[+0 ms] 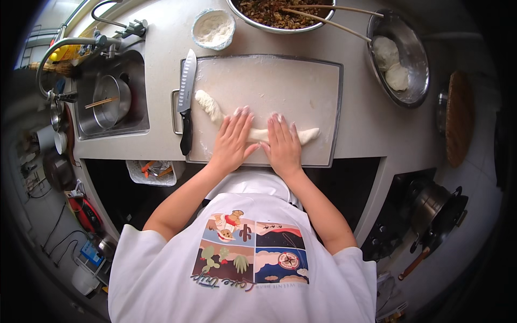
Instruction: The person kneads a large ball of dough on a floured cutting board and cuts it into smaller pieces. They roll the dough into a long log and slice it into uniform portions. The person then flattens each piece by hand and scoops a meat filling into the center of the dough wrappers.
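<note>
A long rope of pale dough lies across the floured cutting board; its left end bends up and away from me. My left hand rests flat on the rope, palm down, fingers slightly apart. Beside it my right hand presses on the dough in the same way, the two thumbs nearly meeting. The rope's right end sticks out past my right hand. Along the board's left edge lies a kitchen knife with a dimpled blade and black handle, pointing away from me.
Behind the board stand a bowl of flour and a metal bowl of chopped filling with long chopsticks across its rim. A steel bowl with dough pieces is at right. At left, a sink holds a pot.
</note>
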Demonstrator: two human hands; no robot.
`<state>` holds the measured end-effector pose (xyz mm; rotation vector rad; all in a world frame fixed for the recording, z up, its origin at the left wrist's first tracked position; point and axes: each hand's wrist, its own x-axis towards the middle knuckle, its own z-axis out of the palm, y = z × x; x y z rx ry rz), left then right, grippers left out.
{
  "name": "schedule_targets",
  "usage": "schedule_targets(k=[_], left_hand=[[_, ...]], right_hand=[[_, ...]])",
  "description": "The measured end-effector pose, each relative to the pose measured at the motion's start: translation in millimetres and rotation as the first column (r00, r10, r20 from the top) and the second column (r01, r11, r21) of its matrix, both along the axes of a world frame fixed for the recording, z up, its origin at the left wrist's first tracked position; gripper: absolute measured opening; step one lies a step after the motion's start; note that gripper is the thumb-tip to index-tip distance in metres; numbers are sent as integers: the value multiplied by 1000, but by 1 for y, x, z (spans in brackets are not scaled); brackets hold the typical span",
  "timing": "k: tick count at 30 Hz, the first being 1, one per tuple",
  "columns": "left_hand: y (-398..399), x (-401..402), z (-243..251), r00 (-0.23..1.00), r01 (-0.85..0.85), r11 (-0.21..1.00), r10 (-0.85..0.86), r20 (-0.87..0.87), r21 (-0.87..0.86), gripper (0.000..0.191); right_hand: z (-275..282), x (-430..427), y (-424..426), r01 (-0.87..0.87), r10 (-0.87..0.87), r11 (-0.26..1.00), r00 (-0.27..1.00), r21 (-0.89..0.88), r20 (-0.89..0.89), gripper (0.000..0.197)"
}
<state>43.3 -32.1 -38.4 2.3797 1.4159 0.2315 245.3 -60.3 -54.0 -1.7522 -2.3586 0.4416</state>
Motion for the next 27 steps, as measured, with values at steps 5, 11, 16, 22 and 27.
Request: schedule_targets(k=[5, 11, 16, 22, 27], left_hand=[[49, 5, -8, 978, -154, 982, 167, -126, 105, 81], [94, -8, -9, 953, -130, 978, 169, -253, 162, 76], [-10, -56, 3, 960, -26, 999, 20, -278, -21, 89], [77, -38, 9, 931, -117, 980, 165, -325, 163, 88], [97, -41, 30, 969, 182, 982, -170, -182, 53, 78]], right_hand=[[4, 27, 50, 81, -85, 995, 994, 54, 69, 83], [-6, 72, 90, 210, -238, 967, 945, 141, 224, 80], [7, 74, -30, 122, -116, 992, 981, -32, 157, 82], [22, 107, 75, 218, -287, 950, 892, 224, 348, 76], [18, 139, 84, 88, -67, 992, 971, 85, -228, 72]])
